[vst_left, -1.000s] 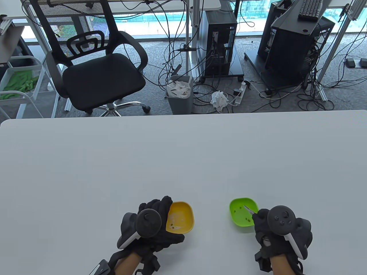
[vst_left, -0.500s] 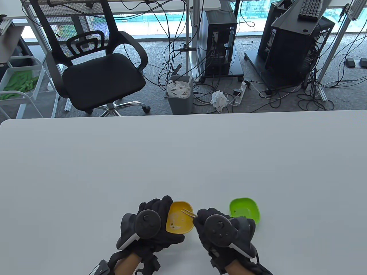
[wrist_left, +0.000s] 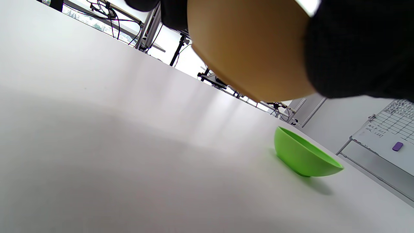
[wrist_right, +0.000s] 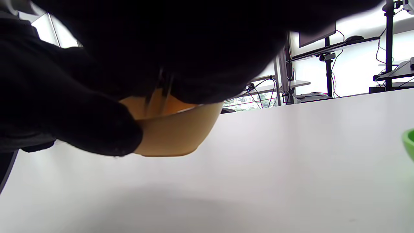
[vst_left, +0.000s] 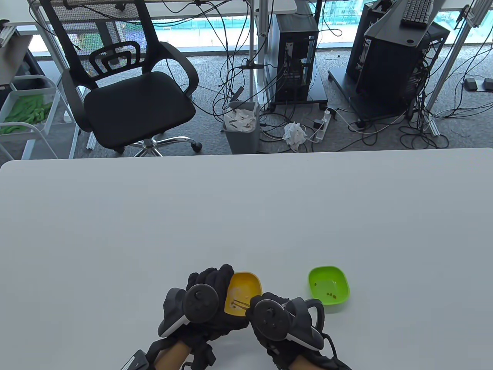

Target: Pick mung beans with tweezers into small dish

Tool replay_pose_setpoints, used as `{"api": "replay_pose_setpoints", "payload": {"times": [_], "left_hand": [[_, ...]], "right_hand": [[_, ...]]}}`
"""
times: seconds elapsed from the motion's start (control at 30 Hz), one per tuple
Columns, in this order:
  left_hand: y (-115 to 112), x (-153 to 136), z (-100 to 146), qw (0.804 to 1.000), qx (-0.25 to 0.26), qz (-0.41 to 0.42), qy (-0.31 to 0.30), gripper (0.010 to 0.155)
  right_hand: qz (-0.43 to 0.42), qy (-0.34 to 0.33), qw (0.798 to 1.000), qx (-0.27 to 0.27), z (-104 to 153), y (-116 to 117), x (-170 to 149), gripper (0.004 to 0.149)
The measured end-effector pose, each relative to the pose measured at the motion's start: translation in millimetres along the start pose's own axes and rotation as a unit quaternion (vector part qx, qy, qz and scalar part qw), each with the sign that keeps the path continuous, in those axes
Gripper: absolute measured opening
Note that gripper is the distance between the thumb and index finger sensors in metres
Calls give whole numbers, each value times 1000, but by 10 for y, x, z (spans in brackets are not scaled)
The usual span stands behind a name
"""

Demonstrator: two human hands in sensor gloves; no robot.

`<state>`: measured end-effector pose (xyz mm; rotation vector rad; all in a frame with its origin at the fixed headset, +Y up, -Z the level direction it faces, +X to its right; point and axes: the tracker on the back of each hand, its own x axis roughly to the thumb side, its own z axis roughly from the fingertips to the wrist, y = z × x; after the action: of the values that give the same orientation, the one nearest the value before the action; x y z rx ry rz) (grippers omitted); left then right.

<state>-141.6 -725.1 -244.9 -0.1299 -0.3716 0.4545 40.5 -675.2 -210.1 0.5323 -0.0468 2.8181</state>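
Observation:
A yellow dish (vst_left: 246, 287) sits near the table's front edge; my left hand (vst_left: 210, 296) grips its left side and holds it tilted, its underside showing in the left wrist view (wrist_left: 249, 51). My right hand (vst_left: 275, 314) holds metal tweezers (vst_left: 242, 304), their tips reaching down inside the yellow dish; the right wrist view shows the tweezers (wrist_right: 158, 94) entering the yellow dish (wrist_right: 174, 129). A green dish (vst_left: 328, 290) stands to the right with a few small beans (vst_left: 331, 295) in it, and also shows in the left wrist view (wrist_left: 304, 158). Whether the tips hold a bean is hidden.
The white table (vst_left: 246, 216) stretches wide behind the dishes. Beyond its far edge stand an office chair (vst_left: 131, 88), a bin (vst_left: 241, 125) and computer towers with cables on the floor.
My right hand moved left from the green dish to the yellow dish, carrying the tweezers; their tips now dip into the yellow dish. My left hand stayed on the yellow dish.

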Motion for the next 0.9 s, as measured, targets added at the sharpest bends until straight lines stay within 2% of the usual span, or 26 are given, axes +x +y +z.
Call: {"api": "replay_pose_setpoints", "payload": {"times": [0.53,0.9], "left_hand": [[-17,13,-8,1000,-6,-8,1,125],[-20,14,-9,1000,-5,-4,-1,125]], "right_hand": [[12,1,1000,10,-18,33,30,35],[2,2,1000,-8,-3,21,0,35]]}}
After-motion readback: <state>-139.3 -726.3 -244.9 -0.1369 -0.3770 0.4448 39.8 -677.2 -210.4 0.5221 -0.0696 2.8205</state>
